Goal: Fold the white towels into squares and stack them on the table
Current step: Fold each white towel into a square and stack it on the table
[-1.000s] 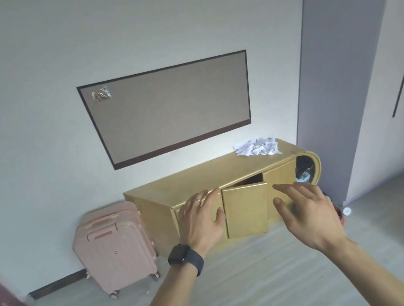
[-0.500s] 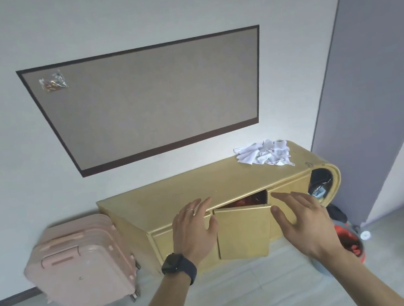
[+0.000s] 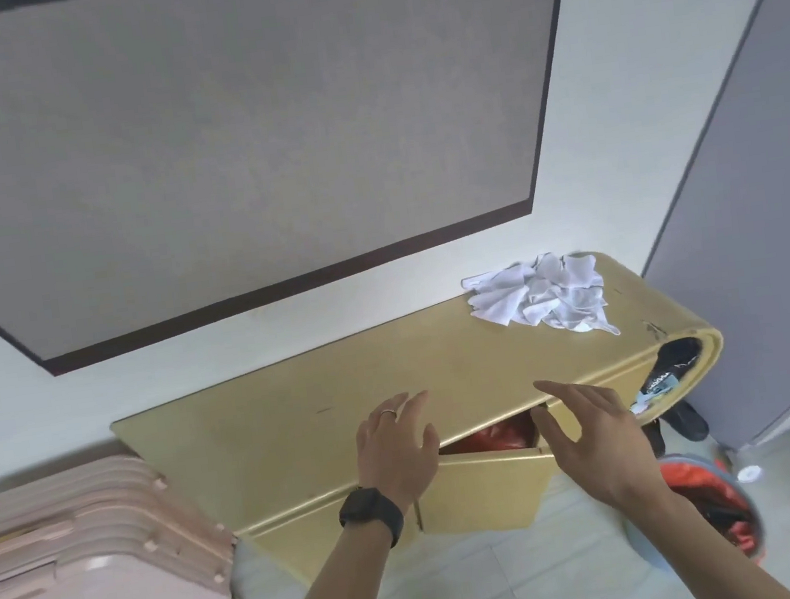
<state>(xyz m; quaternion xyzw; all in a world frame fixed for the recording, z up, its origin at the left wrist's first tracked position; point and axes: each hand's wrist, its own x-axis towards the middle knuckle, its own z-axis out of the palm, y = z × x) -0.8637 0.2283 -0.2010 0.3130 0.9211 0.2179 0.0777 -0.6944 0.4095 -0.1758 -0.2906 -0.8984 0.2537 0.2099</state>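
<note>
A crumpled heap of white towels lies at the far right end of a long yellow cabinet-table against the wall. My left hand, with a ring and a black watch on the wrist, hovers open over the table's front edge near the middle. My right hand is held out beside it, fingers straight and spread, empty. Both hands are well short of the towels, which lie up and to the right of them.
One cabinet door hangs ajar below my hands, with something red inside. A pink suitcase stands on the floor at left. A bin with a red bag sits at lower right; a grey board fills the wall above.
I have come much closer to the table; it and the towels now fill far more of the view. Both hands stay raised and open in front of me.
</note>
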